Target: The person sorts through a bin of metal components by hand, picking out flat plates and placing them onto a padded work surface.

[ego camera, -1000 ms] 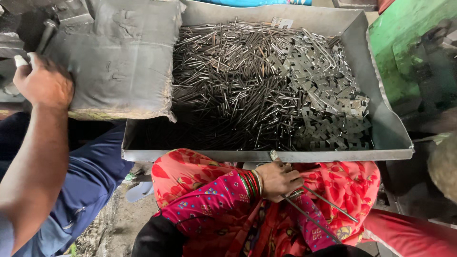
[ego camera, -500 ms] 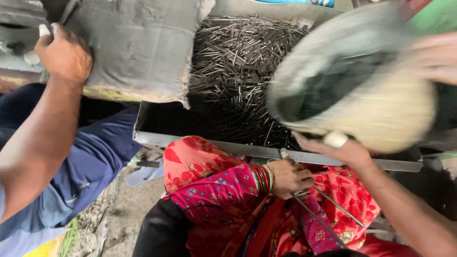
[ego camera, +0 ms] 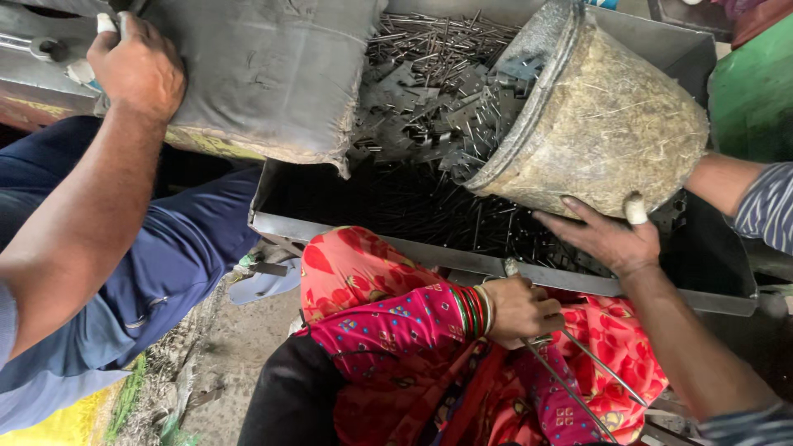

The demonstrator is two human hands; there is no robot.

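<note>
My left hand point(ego camera: 136, 70), one finger wrapped in white tape, grips the top corner of a grey sack point(ego camera: 264, 74) that lies over the left end of a metal tray point(ego camera: 330, 223). The tray holds a heap of thin metal rods and small flat metal pieces point(ego camera: 429, 91). A dirty bucket point(ego camera: 595, 116) is tipped mouth-down into the tray, and metal pieces slide out of it. Two hands of a person in striped sleeves hold the bucket, one point(ego camera: 607, 239) under its rim. My right hand is out of sight.
A seated person in red and pink clothes point(ego camera: 372, 314) is below the tray's front edge, with a bangled hand point(ego camera: 520, 310) holding thin metal rods. Blue trousers point(ego camera: 165, 256) fill the left. A green surface point(ego camera: 756, 91) stands at the far right.
The bucket came in from the right and now tips lower and further into the tray, spilling metal pieces. My left hand keeps hold of the sack.
</note>
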